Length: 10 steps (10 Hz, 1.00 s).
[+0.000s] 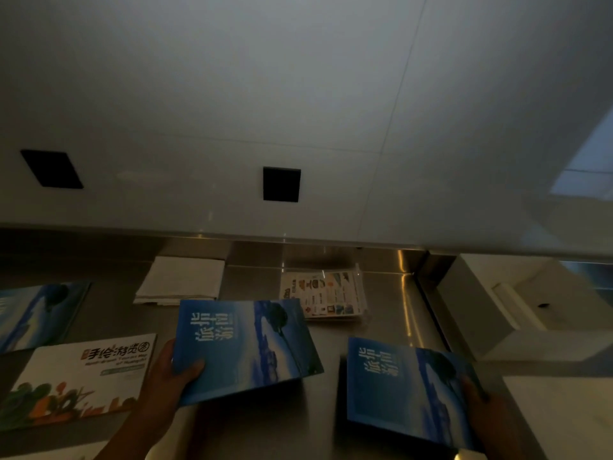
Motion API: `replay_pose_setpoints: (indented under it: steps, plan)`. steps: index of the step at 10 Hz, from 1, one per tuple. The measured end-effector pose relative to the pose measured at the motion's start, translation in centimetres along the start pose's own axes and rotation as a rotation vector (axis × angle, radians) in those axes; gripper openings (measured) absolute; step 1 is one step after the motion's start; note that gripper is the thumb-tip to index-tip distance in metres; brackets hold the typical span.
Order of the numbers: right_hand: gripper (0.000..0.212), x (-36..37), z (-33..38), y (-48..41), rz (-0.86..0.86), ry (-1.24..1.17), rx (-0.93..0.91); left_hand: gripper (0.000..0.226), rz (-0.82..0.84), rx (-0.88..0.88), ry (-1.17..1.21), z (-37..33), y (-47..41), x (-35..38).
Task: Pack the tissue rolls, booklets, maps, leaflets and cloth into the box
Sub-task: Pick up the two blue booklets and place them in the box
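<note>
Two blue booklets are being held above a steel worktop [391,313]. The left booklet [245,350] is lying nearly flat, long axis running left to right and tilting up toward the right, its white title characters turned sideways. The left hand [169,370] is gripping its near-left corner, thumb on the glossy cover, fingers underneath. The right booklet [408,390] is tilting with its long axis running away from the person; the right hand [477,406] is holding its right edge, fingers closed on it. A third blue booklet [36,313] is lying flat at the far left. Just beside the left hand, a white map [79,380] with an orange and green drawing is resting flat. Farther back, a folded white cloth [180,280], rectangular and soft-edged, is lying near the wall. Right of it, printed leaflets [323,295] are sitting in a clear sleeve. The lighting is dim and the surfaces are showing reflections.
</note>
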State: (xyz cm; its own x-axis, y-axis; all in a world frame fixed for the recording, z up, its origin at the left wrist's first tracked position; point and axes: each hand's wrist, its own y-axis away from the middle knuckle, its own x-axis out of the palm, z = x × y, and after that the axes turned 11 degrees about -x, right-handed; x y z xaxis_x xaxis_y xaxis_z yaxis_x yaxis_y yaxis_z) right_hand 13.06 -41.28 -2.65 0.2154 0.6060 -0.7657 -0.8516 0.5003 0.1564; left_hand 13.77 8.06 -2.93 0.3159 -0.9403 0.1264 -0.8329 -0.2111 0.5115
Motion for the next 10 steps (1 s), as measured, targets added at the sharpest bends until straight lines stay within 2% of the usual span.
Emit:
replay_pose_setpoints:
  steps: [1, 2, 4, 6, 8, 10]
  plan:
    - [0.057, -3.1, -1.2, -2.4, -0.038, -0.054, -0.031, 0.046, 0.021, 0.022, 0.021, -0.1, 1.7, 3.2]
    - [0.059, -6.8, -1.9, -5.5, -0.095, -0.148, 0.055, 0.046, 0.026, 0.043, 0.039, 0.7, 3.3, 7.0]
    - [0.061, -12.9, -5.9, -11.2, -0.144, -0.143, -0.073, 0.043, 0.040, 0.113, 0.096, 3.7, 6.2, 15.4]
    - [0.056, -17.1, -8.0, -12.8, -0.176, -0.184, -0.103, 0.048, 0.094, 0.110, 0.055, 4.9, 7.0, 20.4]
    - [0.055, -19.7, -9.9, -12.0, -0.211, -0.168, -0.096, 0.048, 0.168, 0.200, -0.026, 3.0, 6.5, 24.3]
    - [0.056, -23.0, -11.4, -13.1, -0.273, -0.153, -0.108, 0.057, 0.211, 0.207, -0.003, 2.2, 6.2, 28.5]
